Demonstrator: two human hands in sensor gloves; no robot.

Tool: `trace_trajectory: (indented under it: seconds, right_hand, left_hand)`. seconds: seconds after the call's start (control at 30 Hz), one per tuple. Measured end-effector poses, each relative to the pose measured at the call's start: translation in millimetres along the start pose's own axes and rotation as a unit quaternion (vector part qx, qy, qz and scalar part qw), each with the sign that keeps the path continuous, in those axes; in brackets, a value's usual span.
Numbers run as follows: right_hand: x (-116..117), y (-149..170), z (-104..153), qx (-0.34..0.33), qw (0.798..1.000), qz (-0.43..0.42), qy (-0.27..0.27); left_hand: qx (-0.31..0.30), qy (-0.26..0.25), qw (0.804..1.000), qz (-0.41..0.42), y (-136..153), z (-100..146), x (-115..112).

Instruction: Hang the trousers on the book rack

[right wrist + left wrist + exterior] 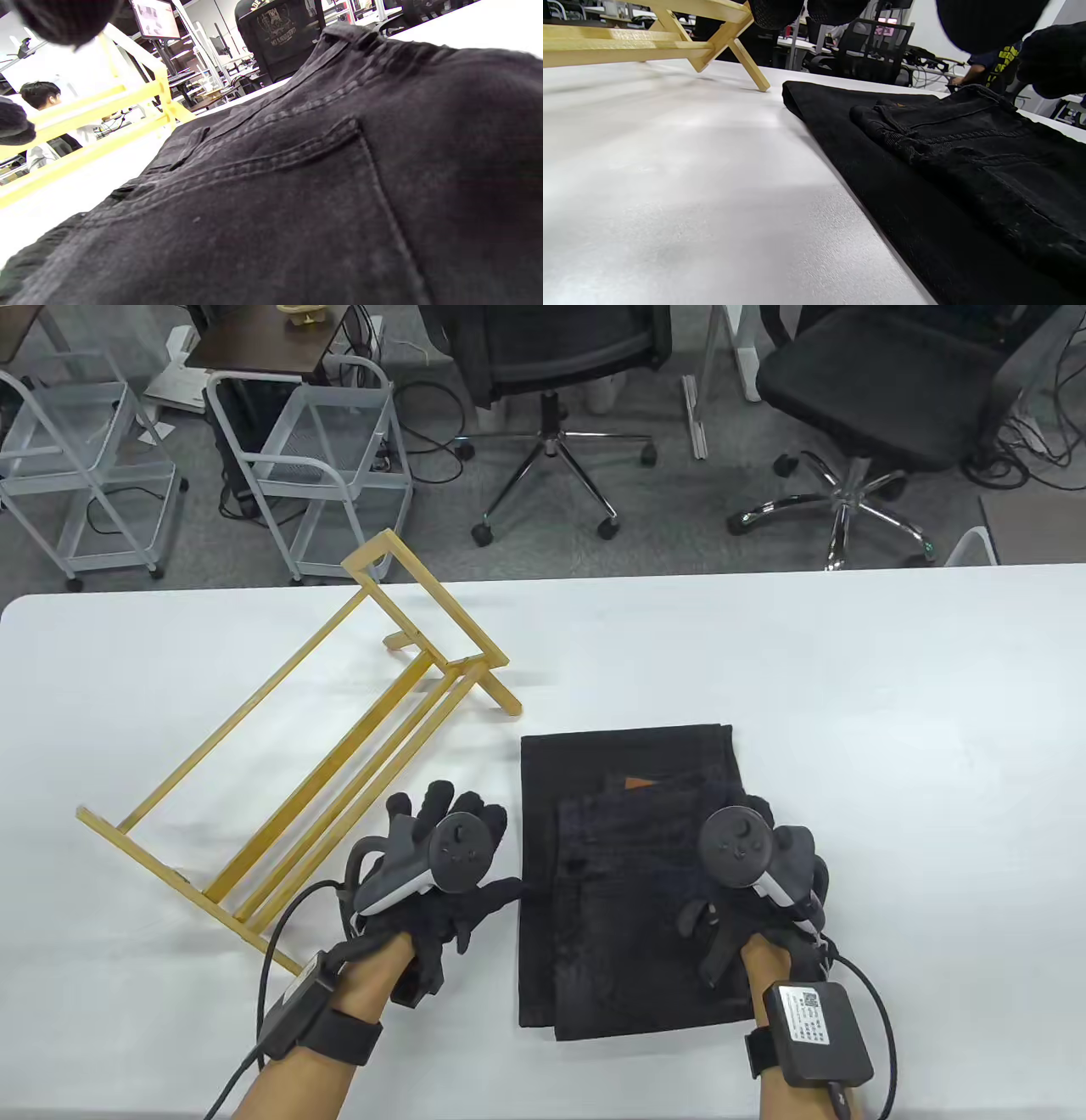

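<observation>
Both hands are low over the white bench (764, 645). Left hand (441, 874) hovers with fingers spread, holding nothing, just beside the folded black trousers (628, 899). Right hand (755, 865) sits over their right edge; its grip can't be made out. Wooden book rack (322, 738) stands nearby to the left.

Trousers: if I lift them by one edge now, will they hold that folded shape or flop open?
The trousers are folded denim in stacked layers, so they will probably sag and unfold. Thick seams suggest some weight. The right hand rests on them; the left hand is beside them.
</observation>
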State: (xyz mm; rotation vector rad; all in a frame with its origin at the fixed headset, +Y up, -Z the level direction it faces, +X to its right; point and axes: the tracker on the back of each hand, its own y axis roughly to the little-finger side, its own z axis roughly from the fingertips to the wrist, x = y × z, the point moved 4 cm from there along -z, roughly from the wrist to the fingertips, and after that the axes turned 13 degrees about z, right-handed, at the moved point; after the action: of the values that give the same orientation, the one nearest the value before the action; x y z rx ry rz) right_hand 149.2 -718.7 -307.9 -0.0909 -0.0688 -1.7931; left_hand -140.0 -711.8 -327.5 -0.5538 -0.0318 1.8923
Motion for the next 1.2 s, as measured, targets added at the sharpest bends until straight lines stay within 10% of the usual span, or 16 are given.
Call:
trace_trajectory:
  seconds: [1.2]
  right_hand:
    - [5.9,-13.2,1.1,-0.014,0.999,0.040,-0.012]
  left_hand:
    - [-0.006,-0.001,1.000,0.011,0.3,2.2,0.6]
